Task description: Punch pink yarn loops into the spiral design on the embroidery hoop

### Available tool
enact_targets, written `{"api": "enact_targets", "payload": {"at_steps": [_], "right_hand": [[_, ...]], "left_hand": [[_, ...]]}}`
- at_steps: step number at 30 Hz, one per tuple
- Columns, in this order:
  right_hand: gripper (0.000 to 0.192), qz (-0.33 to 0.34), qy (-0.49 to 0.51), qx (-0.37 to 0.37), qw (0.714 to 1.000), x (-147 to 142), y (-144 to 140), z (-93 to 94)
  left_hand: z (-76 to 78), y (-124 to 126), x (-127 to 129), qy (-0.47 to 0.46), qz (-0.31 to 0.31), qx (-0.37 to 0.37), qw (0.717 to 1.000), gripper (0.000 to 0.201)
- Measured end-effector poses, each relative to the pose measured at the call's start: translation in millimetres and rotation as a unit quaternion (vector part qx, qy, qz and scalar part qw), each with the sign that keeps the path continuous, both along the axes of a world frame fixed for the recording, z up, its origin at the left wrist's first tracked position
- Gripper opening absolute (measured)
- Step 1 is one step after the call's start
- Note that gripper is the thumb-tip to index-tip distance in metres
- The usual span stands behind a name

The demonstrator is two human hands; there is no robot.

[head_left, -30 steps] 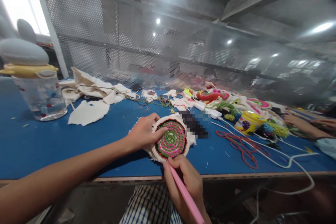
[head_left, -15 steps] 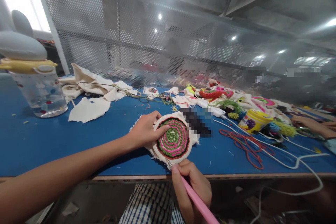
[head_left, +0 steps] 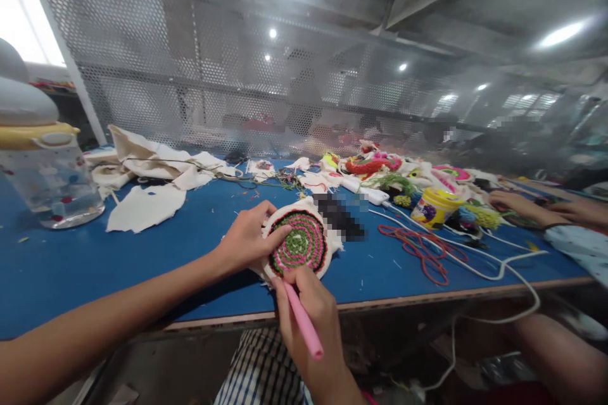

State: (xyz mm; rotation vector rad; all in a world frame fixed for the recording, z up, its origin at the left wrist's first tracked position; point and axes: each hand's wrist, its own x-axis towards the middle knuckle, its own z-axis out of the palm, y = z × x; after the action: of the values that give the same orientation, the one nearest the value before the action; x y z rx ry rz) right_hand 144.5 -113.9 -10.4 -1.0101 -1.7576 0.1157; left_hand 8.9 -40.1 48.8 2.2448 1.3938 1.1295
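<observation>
A round hooped piece of cream cloth (head_left: 311,207) bears rings of green, pink and black yarn loops (head_left: 299,239). My left hand (head_left: 251,237) grips its left side, thumb on the front and the other fingers behind. In my right hand (head_left: 311,304) is a pink-handled punch needle (head_left: 304,323), pinched between thumb and fingers. Its tip is hidden by my fingers at the lower edge of the yarn rings. The cloth's frayed border sticks out around the hoop.
Red yarn (head_left: 420,243) and white cables (head_left: 503,266) lie right, near a yellow tub (head_left: 434,209). Cloth scraps (head_left: 147,205) and a water bottle (head_left: 47,183) stand left. A co-worker's arm (head_left: 522,209) reaches in at right. Behind is a perforated metal screen (head_left: 237,76).
My right hand has moved up onto the lower part of the hoop, with the pink handle now tilted toward me. The view has shifted right, showing more of the co-worker's sleeve.
</observation>
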Motion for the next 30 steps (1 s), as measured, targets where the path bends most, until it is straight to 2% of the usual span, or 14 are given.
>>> {"api": "enact_targets", "payload": {"at_steps": [3, 9, 13, 15, 18, 21, 24, 27, 30], "right_hand": [[0.016, 0.019, 0.016, -0.027, 0.999, 0, 2, 1.8], [0.006, 0.074, 0.056, -0.095, 0.991, 10, -6, 4.8], [0.008, 0.090, 0.041, -0.098, 0.990, 19, -2, 8.9], [0.013, 0.102, 0.025, -0.113, 0.988, 24, 3, 12.9], [0.005, 0.128, -0.014, -0.118, 0.985, 28, 10, 19.2], [0.008, 0.136, -0.040, -0.099, 0.985, 28, 14, 21.1], [0.012, 0.125, -0.044, -0.086, 0.987, 26, 14, 18.4], [0.016, 0.111, -0.033, -0.092, 0.989, 27, 10, 15.2], [0.021, 0.109, 0.005, -0.087, 0.990, 30, 7, 11.3]], "left_hand": [[2.2, -2, 0, 0.009, -0.007, 0.011, 1.000, 0.020], [5.1, 0, -5, 0.034, -0.021, -0.035, 0.999, 0.023], [12.1, 1, -9, -0.006, -0.045, -0.036, 0.998, 0.020], [14.8, 2, -11, -0.024, -0.067, -0.038, 0.997, 0.027], [15.8, 7, -16, -0.062, -0.107, -0.098, 0.987, 0.044], [14.8, 12, -20, -0.085, -0.109, -0.154, 0.978, 0.047], [14.6, 13, -20, -0.029, -0.088, -0.120, 0.989, 0.045], [15.6, 12, -18, 0.042, -0.096, -0.070, 0.992, 0.036], [16.4, 12, -17, 0.070, -0.097, -0.056, 0.991, 0.031]]}}
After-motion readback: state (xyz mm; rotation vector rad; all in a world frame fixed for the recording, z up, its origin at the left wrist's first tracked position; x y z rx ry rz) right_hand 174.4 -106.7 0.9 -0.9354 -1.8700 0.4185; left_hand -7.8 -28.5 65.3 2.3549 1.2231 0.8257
